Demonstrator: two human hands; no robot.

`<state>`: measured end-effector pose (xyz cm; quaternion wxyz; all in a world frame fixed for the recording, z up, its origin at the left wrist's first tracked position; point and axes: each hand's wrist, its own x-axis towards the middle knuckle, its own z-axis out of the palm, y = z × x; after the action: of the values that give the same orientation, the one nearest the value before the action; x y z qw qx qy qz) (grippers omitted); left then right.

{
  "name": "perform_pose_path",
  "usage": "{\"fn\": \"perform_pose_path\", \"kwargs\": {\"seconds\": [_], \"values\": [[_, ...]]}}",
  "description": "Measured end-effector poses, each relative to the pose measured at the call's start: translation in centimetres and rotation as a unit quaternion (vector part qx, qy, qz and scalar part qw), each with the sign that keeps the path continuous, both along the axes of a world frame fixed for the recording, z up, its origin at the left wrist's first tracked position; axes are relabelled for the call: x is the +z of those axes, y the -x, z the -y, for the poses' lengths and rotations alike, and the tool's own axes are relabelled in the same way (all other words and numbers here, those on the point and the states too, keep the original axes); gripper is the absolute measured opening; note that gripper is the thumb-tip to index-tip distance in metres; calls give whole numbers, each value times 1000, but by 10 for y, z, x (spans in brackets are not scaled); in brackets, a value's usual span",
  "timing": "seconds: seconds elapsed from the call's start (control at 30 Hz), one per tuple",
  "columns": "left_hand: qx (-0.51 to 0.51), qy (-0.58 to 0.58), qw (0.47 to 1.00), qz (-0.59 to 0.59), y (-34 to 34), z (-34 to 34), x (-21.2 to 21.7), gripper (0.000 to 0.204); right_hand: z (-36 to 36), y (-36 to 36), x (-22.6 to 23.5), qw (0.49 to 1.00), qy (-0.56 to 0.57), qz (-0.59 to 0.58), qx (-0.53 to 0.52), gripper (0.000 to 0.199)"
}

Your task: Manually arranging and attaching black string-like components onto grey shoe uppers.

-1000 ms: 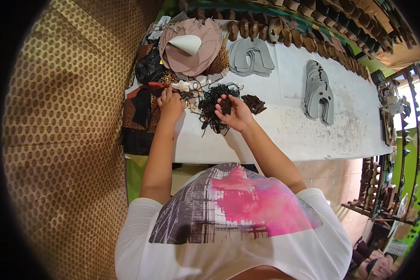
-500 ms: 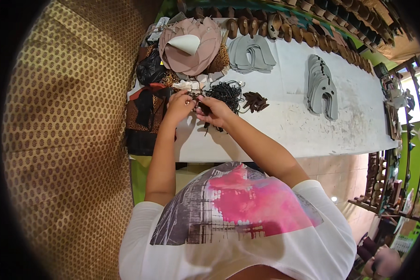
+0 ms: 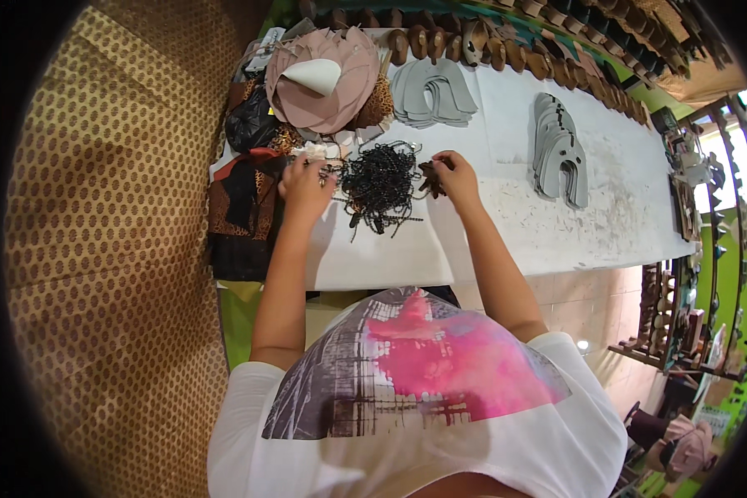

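A tangled heap of black beaded cords (image 3: 380, 184) lies on the white-covered table between my hands. To its left, my left hand (image 3: 307, 189) is curled over some small dark pieces (image 3: 329, 174); what it holds, if anything, is too small to make out. On the other side of the heap, my right hand (image 3: 458, 178) has its fingertips pinched at a little pile of dark brown strips (image 3: 429, 179). White crumpled material (image 3: 315, 151) lies just beyond my left hand.
Pink petal-shaped pieces (image 3: 353, 100) are fanned around a white cone (image 3: 317, 76) at the far left. Grey U-shaped cutouts (image 3: 433, 93) lie beyond the cords, with another grey stack (image 3: 559, 158) to the right. Brown shoe forms (image 3: 494, 55) line the back edge. Dark fabric (image 3: 241, 207) lies left.
My hands were close together at the left of the cords and have moved apart. The right hand has gone across to the brown strips; the left has shifted slightly left.
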<state>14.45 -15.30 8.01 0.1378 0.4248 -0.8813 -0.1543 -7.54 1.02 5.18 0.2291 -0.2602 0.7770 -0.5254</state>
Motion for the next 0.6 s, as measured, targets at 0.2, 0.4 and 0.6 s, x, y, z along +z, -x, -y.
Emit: {"fn": "perform_pose_path", "kwargs": {"seconds": [0.2,0.4,0.6], "values": [[-200,24,979,-43,51,-67,-21,34,-8,18,-10,961,-85,-258,60,31],[-281,69,957,11,83,-99,-42,54,-20,36,-13,999,-8,25,30,41],[-188,197,960,73,70,-75,-66,54,-40,42,-15,997,-40,55,24,36]]}}
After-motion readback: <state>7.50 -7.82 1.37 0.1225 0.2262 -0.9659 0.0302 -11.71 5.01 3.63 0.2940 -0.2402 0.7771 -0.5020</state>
